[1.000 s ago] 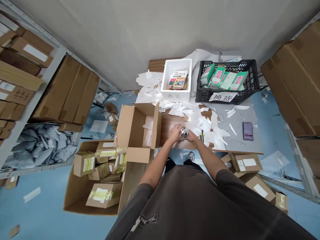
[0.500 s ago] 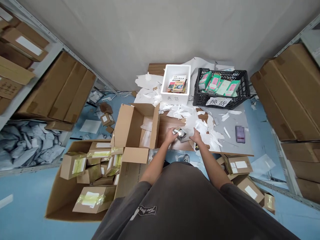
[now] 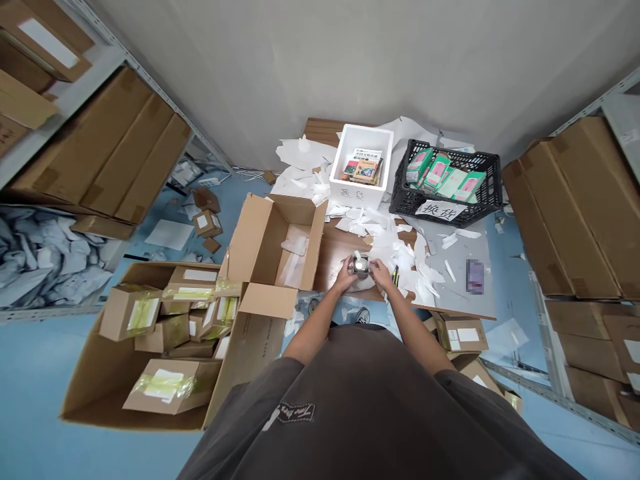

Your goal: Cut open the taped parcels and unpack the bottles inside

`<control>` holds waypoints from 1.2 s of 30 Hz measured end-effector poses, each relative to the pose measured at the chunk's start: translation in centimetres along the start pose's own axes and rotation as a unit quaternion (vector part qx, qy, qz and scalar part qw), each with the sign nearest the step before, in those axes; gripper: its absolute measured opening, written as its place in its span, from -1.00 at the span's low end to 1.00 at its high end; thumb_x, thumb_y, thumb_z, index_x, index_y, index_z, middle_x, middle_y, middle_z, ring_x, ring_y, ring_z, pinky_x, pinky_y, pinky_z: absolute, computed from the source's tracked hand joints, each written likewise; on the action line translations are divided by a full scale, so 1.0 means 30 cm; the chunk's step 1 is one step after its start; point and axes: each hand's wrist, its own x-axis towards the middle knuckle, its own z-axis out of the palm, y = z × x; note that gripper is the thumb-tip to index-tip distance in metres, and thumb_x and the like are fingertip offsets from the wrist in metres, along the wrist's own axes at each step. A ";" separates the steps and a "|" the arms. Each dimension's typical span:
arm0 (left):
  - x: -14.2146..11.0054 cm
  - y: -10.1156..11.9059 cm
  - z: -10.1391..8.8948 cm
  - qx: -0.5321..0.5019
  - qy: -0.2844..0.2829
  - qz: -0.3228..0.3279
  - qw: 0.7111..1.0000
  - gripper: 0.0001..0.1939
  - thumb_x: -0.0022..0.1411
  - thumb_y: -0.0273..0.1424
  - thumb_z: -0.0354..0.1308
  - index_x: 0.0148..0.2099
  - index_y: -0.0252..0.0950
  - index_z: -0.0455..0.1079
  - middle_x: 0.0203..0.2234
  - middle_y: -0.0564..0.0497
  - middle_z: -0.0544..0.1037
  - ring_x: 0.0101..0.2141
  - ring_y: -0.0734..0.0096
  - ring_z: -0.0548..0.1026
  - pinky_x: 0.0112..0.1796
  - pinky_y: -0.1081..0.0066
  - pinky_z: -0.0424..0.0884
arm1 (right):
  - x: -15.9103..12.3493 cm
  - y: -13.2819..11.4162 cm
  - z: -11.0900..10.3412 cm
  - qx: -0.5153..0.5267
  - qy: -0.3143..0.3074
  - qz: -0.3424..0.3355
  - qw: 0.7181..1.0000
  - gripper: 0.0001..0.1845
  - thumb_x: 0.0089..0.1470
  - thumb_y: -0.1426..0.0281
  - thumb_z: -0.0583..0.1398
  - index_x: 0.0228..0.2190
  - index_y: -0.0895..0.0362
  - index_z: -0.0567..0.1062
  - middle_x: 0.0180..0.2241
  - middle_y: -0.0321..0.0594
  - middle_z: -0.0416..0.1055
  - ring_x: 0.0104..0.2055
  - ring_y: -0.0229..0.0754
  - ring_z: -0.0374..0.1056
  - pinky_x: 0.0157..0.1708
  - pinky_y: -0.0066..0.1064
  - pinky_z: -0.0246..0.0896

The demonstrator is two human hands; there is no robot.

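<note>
A big carton (image 3: 135, 353) of taped parcels sits on the floor at far left, then an open box (image 3: 280, 240) at the table edge. The left hand (image 3: 346, 275) and right hand (image 3: 381, 273) close their fingers around a small silvery item (image 3: 361, 266), held just above the table (image 3: 335, 247). This looks like unwrapping or inspection; turning it needs a steady two-handed grip. Paper scraps (image 3: 410, 257) lie to the right.

The small silvery packet (image 3: 361, 266) is now gripped from both sides: the right hand (image 3: 381, 273), spread apart from it half a second ago, has been brought back against it, and the left hand (image 3: 347, 272) is closed on its other side. The view has been shifted slightly rightward.
</note>
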 end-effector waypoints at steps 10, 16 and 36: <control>0.026 -0.067 0.002 0.093 -0.007 0.053 0.994 0.00 -0.09 -0.50 0.59 0.40 -0.18 0.35 0.28 -0.18 0.52 0.26 -0.02 0.48 0.28 0.05 0.36 | -0.018 0.105 -0.133 -0.096 0.095 0.163 0.977 0.10 -0.08 -0.09 0.45 0.35 0.18 0.34 0.31 0.26 0.37 0.34 0.26 0.37 0.27 0.04 0.37; 0.028 -0.046 -0.019 0.134 -0.016 0.032 0.990 0.01 -0.09 -0.48 0.60 0.40 -0.19 0.33 0.25 -0.18 0.54 0.22 -0.05 0.51 0.24 0.04 0.40 | 0.094 -0.023 -0.169 -0.061 0.015 -0.086 0.994 0.26 -0.30 -0.07 0.59 0.38 0.05 0.38 0.45 0.06 0.24 0.50 0.24 0.13 0.50 0.05 0.02; 0.053 -0.001 -0.044 0.165 -0.038 0.029 0.985 0.01 -0.14 -0.41 0.63 0.36 -0.20 0.34 0.18 -0.19 0.58 0.16 -0.11 0.54 0.18 0.04 0.44 | 0.044 -0.158 -0.064 -0.319 -0.062 -0.140 0.935 -0.61 -0.09 0.39 0.52 -0.15 0.06 0.71 0.30 0.00 0.44 0.30 0.21 0.37 0.27 -0.07 0.32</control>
